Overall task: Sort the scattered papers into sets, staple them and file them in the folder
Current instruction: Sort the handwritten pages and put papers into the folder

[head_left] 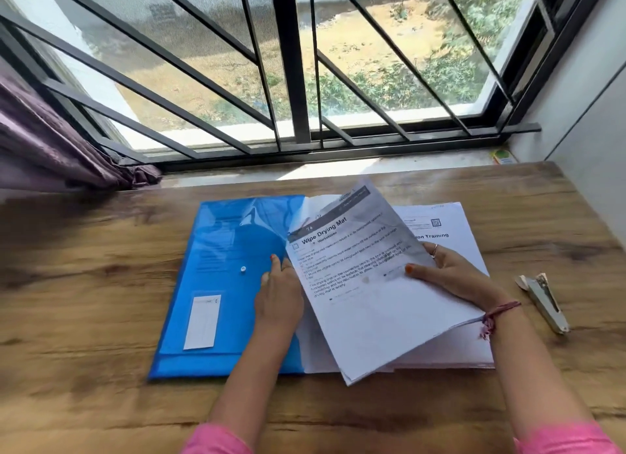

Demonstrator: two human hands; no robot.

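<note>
Head view, the only one given: a translucent blue plastic folder (220,284) with a white snap button is seen lying flat on a brown wood-grain table (84,318), left of centre. Just to its right, overlapping its right edge, a pile of white printed papers (450,348) is spread on the table. One set of white printed sheets headed "Wipe Drying Mat" (359,284) is held tilted above that pile, its left edge over the folder's right side. The right hand (450,277) is closed on this set at its right edge, thumb on the printed face and fingers behind. The left hand (277,294) is laid at the set's left edge with fingers fairly straight, over the folder; whether it pinches the sheets or merely steadies them cannot be told. A small metal stapler (545,301) is seen lying untouched on the table, to the right of the pile and apart from it.

The step in hand is judged to be sorting: one set is being lifted off or squared up, and no staple can be made out on it. The next move is judged to call for the sheets' edges to be aligned, then a corner to be brought to the stapler, which would require one hand to be freed. The folder appears shut, so filing would first require its flap to be opened.
</note>
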